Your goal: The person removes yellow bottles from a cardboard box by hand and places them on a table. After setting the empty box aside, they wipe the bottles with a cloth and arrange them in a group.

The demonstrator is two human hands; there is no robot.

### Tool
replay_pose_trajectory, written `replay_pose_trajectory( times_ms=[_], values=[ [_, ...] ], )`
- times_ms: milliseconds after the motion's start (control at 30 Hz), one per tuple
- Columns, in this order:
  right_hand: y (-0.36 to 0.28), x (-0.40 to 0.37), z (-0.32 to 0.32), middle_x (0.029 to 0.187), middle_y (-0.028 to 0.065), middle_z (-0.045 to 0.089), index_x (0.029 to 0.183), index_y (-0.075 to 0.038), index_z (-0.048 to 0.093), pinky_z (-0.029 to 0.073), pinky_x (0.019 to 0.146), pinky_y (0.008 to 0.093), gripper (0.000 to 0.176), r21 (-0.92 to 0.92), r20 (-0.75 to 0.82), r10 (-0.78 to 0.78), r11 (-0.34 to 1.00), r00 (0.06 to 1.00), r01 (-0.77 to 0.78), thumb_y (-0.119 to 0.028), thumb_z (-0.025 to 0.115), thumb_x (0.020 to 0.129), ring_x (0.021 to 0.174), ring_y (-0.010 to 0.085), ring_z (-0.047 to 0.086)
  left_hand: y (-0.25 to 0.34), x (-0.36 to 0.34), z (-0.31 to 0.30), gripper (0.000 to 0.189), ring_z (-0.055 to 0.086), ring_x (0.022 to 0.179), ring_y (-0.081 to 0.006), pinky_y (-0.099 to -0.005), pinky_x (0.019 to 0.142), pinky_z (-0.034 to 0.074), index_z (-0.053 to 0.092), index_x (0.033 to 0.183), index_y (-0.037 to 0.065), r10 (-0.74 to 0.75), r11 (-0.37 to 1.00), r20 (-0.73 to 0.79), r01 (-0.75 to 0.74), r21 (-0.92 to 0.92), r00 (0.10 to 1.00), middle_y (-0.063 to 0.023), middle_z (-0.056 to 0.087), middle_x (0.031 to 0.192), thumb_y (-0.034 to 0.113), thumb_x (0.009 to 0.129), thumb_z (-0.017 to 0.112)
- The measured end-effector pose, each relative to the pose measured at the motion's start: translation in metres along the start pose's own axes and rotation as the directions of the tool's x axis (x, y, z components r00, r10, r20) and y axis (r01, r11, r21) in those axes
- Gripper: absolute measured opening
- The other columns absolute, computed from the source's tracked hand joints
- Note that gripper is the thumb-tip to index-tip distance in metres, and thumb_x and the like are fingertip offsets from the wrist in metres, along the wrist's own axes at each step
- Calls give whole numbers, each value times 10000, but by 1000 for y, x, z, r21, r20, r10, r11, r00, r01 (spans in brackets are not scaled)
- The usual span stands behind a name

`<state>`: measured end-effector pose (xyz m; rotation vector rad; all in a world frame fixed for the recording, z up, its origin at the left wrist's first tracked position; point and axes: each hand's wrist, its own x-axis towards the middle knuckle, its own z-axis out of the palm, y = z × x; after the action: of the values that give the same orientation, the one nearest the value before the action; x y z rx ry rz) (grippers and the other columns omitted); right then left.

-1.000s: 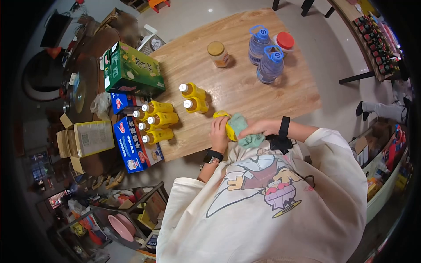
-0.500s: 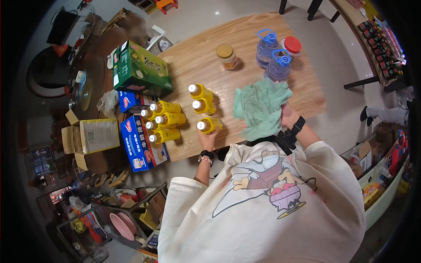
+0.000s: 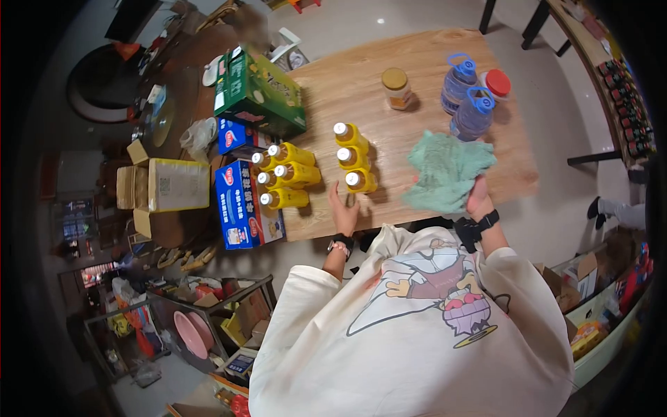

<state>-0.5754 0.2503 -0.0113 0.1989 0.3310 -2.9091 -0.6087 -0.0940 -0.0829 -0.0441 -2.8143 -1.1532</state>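
My left hand [image 3: 344, 213] has its thumb and fingers apart and is empty. It is just in front of a yellow bottle with a white cap [image 3: 362, 181], the nearest in a row of three standing close together. My right hand [image 3: 479, 199] grips a crumpled green cloth [image 3: 446, 174] by its right side; part of the fingers is hidden under it. To the left of the row stands a cluster of several more yellow bottles [image 3: 300, 174], also white-capped.
On the wooden table [image 3: 389, 201] are a jar with a tan lid [image 3: 397, 89], two large water bottles [image 3: 474, 119] and a red-lidded container [image 3: 496, 83]. A green carton [image 3: 264, 94] and blue boxes [image 3: 236, 201] line the left side. A person's leg [image 3: 620, 212] shows at far right.
My left hand has let go of the nearest bottle, which now stands up against the other two in its row. The cloth stays in my right hand. The whole view has shifted.
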Motion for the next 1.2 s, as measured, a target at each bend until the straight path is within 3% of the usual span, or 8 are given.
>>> replay_pose_trajectory(
  times_ms=[67,267,367,533,667,933,1033,1200],
  values=[
    [-3,-3,19,1329,73,520,1315,-84,475,377,1040,434,609,-203,-357,-108,979,928,35,-552,412,930,1180,260,510,-33,-12,-16,808,410,1182,-293,-410,976,390,285,1353,10,-132,991,-41,132,-15,990,-168,379,1293,-5,680,730],
    [-15,-11,14,1354,90,493,1331,-78,454,374,1045,449,632,-44,-184,-39,999,982,31,-564,402,930,1202,278,494,-86,22,-65,730,403,1223,-292,-404,995,386,362,1315,-29,-361,905,-739,405,-130,569,-171,359,1361,69,721,775],
    [-12,-9,5,1345,101,497,1330,-70,451,374,1045,446,632,75,25,30,997,999,-32,-557,409,930,1210,279,489,-87,53,-80,731,550,1093,-287,-384,957,440,384,1237,-45,-422,841,-547,86,-534,723,-212,526,1220,168,700,832],
    [-7,-11,48,1328,118,506,1324,-61,456,381,1039,434,625,-134,-78,78,987,994,-88,-541,435,924,1204,270,497,-77,46,-78,686,595,1007,-272,-390,875,469,428,1197,-16,-392,914,-547,248,-320,740,-186,588,1124,179,681,835],
    [-3,-18,72,1318,132,509,1321,-56,458,395,1029,415,606,-237,-21,114,964,993,-116,-508,478,917,1198,259,507,-2,6,-108,579,619,942,-254,-378,846,475,512,1131,7,-223,966,-96,207,-153,970,-146,631,1036,176,665,810],
    [39,-5,145,1124,125,623,1164,-31,569,479,858,329,370,-869,-186,47,457,981,-187,-200,655,847,983,204,605,193,-8,-114,654,614,823,-399,-443,695,499,547,1092,27,146,968,453,-222,120,879,-211,639,879,385,607,798],
    [59,3,137,941,156,658,1088,21,581,495,806,366,364,-965,209,-369,73,906,252,-127,695,776,882,220,643,224,11,-95,628,607,834,-374,-449,686,488,532,1085,27,122,966,531,-224,131,839,-217,623,853,340,603,784],
    [38,0,133,1020,106,655,1111,10,575,489,829,320,340,-933,-9,-313,345,950,104,-170,669,837,928,168,632,238,28,-86,627,596,794,-362,-452,671,480,526,1075,26,268,910,542,-394,128,796,-190,607,809,327,592,791]
  ],
)
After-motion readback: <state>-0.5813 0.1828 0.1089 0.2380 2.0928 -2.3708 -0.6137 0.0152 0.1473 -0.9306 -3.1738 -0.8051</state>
